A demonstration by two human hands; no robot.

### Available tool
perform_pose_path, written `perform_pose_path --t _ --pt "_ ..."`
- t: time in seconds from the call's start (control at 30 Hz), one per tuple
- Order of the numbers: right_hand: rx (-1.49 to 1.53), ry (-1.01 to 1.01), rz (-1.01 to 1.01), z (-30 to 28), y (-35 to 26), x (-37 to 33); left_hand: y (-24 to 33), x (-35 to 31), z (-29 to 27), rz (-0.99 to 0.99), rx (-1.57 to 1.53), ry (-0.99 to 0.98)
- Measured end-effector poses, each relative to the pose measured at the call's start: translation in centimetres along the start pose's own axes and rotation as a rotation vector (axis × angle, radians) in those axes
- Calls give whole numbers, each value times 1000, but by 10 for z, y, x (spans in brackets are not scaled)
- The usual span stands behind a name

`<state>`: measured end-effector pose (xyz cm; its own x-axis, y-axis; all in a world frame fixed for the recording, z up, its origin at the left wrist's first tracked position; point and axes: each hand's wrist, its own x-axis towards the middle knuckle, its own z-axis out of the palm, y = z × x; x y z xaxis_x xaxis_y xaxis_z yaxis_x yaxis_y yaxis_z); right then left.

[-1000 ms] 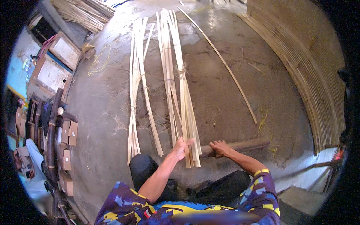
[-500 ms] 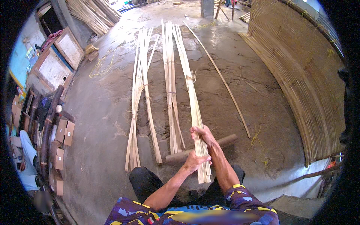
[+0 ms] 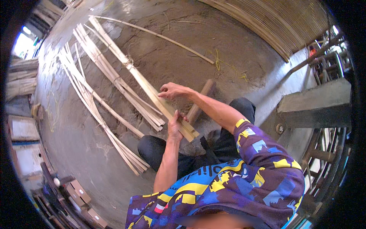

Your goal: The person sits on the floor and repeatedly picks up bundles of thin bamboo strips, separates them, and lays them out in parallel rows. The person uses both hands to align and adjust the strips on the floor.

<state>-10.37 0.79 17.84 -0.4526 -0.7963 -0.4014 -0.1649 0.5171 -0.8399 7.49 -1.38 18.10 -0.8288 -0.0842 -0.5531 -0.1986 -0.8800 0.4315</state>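
Note:
A long bundle of pale, flat bamboo strips [image 3: 146,86] slants from the far left down to my lap, tied with a strip partway along. My left hand [image 3: 177,125] is wrapped round its near end, thumb on top. Just above the bundle, my right hand [image 3: 172,91] has its fingers loosely bent and apart, with nothing seen in them; I cannot tell whether the fingertips touch the strips. Beneath the near end lies a thick brown pole [image 3: 204,93] on the floor, partly hidden by my right forearm.
To the left on the floor lie a second tied bundle [image 3: 114,78] and a looser group of strips [image 3: 89,101]. A single long strip [image 3: 164,36] lies beyond, near yellow string [image 3: 218,63]. Right: a slatted screen [image 3: 267,23] and concrete ledge [image 3: 314,103]. Cardboard boxes [image 3: 78,192] stand lower left.
My view has turned, so the scene appears rotated. My right hand has let go of the bundle and lifted off it. My left hand still grips the near end.

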Motion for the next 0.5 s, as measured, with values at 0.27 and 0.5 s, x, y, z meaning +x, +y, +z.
perform_pose_path --t 0.27,0.5 --pt "-370 450 -50 -132 121 6 -13 14 -1 -177 87 68" --pt "-278 369 404 -216 271 28 -50 25 -20 -148 53 173"
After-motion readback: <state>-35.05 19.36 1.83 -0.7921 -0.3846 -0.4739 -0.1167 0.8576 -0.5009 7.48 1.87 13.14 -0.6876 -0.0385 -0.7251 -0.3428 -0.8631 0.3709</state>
